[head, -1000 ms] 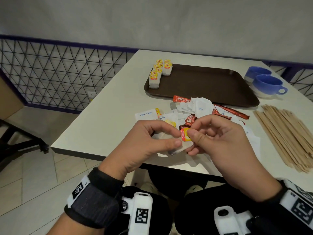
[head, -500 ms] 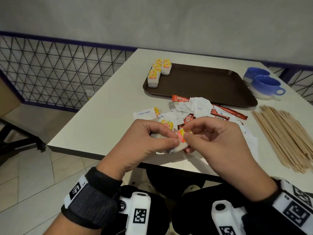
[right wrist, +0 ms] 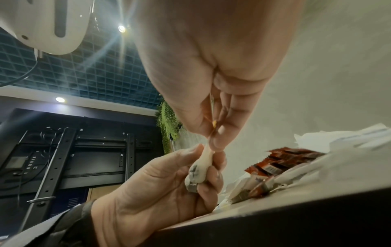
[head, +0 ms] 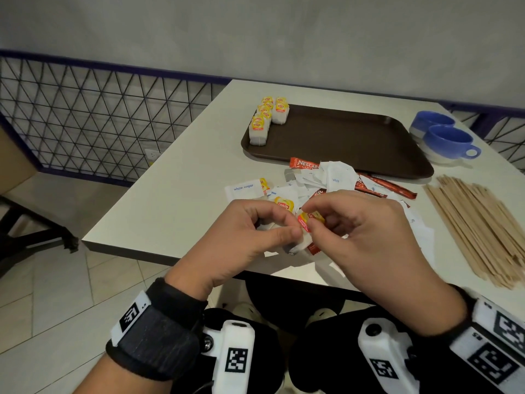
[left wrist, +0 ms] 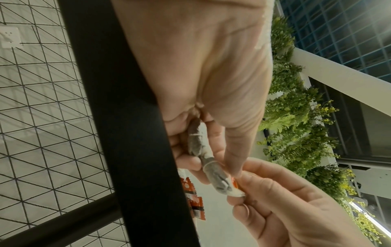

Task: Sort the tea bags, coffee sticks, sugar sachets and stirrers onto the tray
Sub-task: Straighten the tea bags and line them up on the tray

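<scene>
With my left hand (head: 250, 234) and right hand (head: 355, 231) both pinching a white paper tea bag (head: 302, 237), I reckon carrying it to the brown plastic tray (head: 355, 137) comes next.

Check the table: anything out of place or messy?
Mostly the pile: sugar sachets and coffee sticks lie jumbled, overlapping, in front of the tray, which holds only tea bags in its left corner. Both hands pinch one tea bag. Nothing spilled or torn.
</scene>
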A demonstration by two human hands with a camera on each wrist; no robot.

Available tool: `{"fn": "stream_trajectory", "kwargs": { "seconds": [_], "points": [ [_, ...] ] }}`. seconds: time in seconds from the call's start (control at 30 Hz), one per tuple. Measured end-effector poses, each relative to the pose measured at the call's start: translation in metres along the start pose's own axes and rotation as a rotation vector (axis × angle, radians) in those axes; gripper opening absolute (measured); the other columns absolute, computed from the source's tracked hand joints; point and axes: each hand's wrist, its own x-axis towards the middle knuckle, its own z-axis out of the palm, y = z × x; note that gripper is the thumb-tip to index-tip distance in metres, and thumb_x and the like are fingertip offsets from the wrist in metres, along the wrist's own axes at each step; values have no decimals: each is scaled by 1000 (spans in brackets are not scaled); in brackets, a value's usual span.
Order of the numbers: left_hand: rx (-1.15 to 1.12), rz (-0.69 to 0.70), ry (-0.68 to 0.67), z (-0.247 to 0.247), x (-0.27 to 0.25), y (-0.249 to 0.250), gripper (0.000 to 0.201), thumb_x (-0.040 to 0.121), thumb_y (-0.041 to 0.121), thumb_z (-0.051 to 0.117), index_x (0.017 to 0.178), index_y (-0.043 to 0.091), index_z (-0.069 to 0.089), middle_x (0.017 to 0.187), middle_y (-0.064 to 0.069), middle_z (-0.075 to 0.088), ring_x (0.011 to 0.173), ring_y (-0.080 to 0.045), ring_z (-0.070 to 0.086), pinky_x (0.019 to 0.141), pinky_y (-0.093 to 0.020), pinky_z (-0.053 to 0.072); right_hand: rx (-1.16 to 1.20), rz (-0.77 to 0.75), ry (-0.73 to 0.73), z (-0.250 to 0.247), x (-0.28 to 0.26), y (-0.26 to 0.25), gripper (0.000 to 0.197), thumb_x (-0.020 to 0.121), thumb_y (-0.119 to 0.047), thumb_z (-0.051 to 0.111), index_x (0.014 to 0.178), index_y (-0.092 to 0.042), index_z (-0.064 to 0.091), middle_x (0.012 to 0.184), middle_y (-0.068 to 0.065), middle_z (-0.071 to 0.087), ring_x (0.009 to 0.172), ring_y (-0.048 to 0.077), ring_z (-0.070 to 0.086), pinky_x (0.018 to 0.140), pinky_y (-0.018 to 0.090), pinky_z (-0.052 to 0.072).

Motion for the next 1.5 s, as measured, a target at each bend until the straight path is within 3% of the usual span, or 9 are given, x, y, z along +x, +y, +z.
{"fn": "stream_trajectory", "kwargs": {
  "seconds": [0.43, 0.57, 0.7, 0.9, 1.03, 1.13, 1.23, 1.37, 1.5],
  "points": [
    [-16, 35, -50, -2, 1, -1, 19, 86, 24, 76, 89, 6, 76, 86, -9, 75, 83, -18, 69, 85, -32, 54, -169, -95, -122, -3, 2, -8, 18, 90, -15, 72, 103, -26, 74, 84, -10, 66, 74, 9, 60, 64, 38, 56],
    [-35, 37, -54, -2, -1, 0, 14, 87, 23, 77, 89, 9, 75, 88, -7, 75, 84, -17, 69, 82, -32, 54, -118, -50, -93, -5, 2, -11, 40, 91, -20, 72, 129, -30, 62, 92, -13, 68, 77, 6, 63, 69, 31, 60],
    [-146, -24, 33, 0, 1, -2, 10, 83, 23, 72, 92, 24, 69, 91, -1, 69, 79, -20, 62, 72, -31, 51, 70, 89, -68, -15, 7, -7, 53, 87, -14, 77, 129, -40, 55, 88, -13, 68, 81, 12, 67, 69, 27, 56],
    [-442, -166, 111, 2, 3, 0, 42, 75, 14, 47, 111, 29, 62, 125, -24, 65, 85, -29, 62, 71, -40, 50, 289, 201, -256, -27, 16, -13, 42, 86, -8, 79, 115, -34, 65, 84, -4, 73, 73, 15, 68, 71, 36, 58],
    [-478, -161, 129, 2, 4, 2, 55, 79, 26, 46, 133, 29, 55, 111, -22, 68, 91, -32, 58, 80, -42, 44, 463, 243, -407, -28, 29, -27, 37, 84, -3, 81, 111, -27, 69, 84, 6, 77, 73, 28, 72, 67, 47, 62],
    [-522, -122, 120, 5, 3, 5, 55, 90, 37, 45, 142, 19, 48, 106, -27, 65, 92, -36, 57, 81, -43, 43, 437, 262, -389, -19, 42, -32, 35, 85, -5, 81, 110, -24, 68, 83, 6, 78, 72, 30, 72, 71, 56, 61],
    [-488, -126, 111, 4, 0, 8, 45, 103, 40, 39, 144, 22, 47, 108, -25, 69, 90, -36, 63, 80, -42, 49, 362, 279, -350, -6, 53, -31, 31, 87, -8, 80, 109, -26, 67, 82, 3, 78, 73, 29, 74, 75, 57, 61],
    [-288, -143, 109, 1, -1, 6, 36, 104, 27, 53, 138, 38, 50, 115, -26, 69, 95, -30, 65, 86, -43, 50, 298, 312, -321, 5, 53, -27, 29, 89, -3, 75, 107, -23, 66, 79, 2, 76, 65, 28, 74, 70, 54, 62],
    [-208, -110, 114, 1, -1, 3, 46, 103, 16, 57, 141, 38, 44, 101, -15, 75, 86, -21, 65, 80, -33, 48, 158, 276, -267, 8, 49, -25, 30, 88, -5, 74, 105, -29, 68, 79, -5, 74, 62, 11, 71, 61, 26, 56]
  ]
}}
